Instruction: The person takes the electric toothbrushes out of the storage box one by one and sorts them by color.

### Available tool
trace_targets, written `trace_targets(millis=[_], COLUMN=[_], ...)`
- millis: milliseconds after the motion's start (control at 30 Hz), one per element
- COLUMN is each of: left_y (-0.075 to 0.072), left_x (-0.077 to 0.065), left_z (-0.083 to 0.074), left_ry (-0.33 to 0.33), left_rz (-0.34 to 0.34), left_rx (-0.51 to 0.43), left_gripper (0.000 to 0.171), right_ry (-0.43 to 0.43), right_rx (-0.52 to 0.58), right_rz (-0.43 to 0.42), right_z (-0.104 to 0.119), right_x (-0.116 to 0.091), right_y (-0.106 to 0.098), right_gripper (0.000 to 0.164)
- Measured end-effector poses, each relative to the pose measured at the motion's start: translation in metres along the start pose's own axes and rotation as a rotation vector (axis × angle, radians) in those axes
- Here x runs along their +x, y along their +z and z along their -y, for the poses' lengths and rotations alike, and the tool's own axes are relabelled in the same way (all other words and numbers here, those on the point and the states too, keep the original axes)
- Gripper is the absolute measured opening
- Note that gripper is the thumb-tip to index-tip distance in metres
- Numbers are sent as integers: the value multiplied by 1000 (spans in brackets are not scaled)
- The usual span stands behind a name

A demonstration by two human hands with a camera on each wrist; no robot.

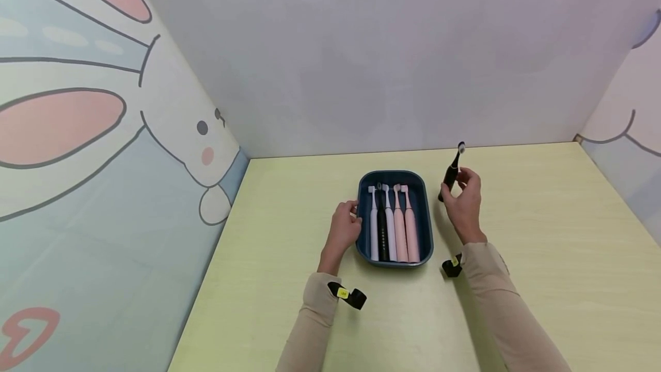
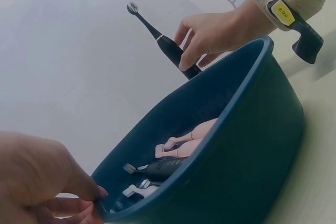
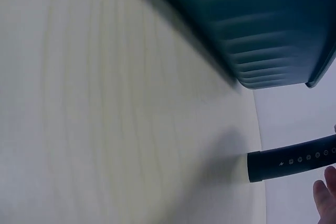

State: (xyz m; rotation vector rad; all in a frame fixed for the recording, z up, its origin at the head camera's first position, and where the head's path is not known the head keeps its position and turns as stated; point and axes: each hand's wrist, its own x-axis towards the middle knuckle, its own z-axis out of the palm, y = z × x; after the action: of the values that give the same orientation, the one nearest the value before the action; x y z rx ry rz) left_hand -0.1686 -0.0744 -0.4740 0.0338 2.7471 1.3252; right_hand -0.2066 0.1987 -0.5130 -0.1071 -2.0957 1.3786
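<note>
My right hand (image 1: pixel 466 204) holds a black electric toothbrush (image 1: pixel 451 175) by its handle, brush head up and tilted, to the right of a dark blue bin (image 2: pixel 241 145). In the right wrist view, the lower end of the black handle (image 3: pixel 283 160) shows a row of small icons. My left hand (image 1: pixel 344 225) pinches the bin's left rim, thumb inside and fingers outside. Side by side in the bin lie two white electric toothbrushes (image 1: pixel 374 228), another black toothbrush (image 1: pixel 382 231) and two pink toothbrushes (image 1: pixel 411 231), heads toward the far end.
The bin stands on a pale wood-grain table (image 1: pixel 279 234). Behind the table rises a plain pale wall (image 1: pixel 361 73). A side wall with a cartoon rabbit (image 1: pixel 175 125) is on the left, and another printed wall (image 1: pixel 635 148) is on the right.
</note>
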Motion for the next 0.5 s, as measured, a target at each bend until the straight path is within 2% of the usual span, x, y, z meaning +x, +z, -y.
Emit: trace_targets(millis=[300, 500], left_y=[1, 1], left_x=[0, 0], left_z=[1, 1], left_ry=[-12, 5], left_rz=[8, 1], left_rx=[8, 6], left_gripper=[42, 42], right_ry=[41, 33], right_rx=[12, 32], right_rz=[-5, -10], right_z=[-4, 3], right_x=[-5, -9], right_y=[-9, -14], right_gripper=[57, 59])
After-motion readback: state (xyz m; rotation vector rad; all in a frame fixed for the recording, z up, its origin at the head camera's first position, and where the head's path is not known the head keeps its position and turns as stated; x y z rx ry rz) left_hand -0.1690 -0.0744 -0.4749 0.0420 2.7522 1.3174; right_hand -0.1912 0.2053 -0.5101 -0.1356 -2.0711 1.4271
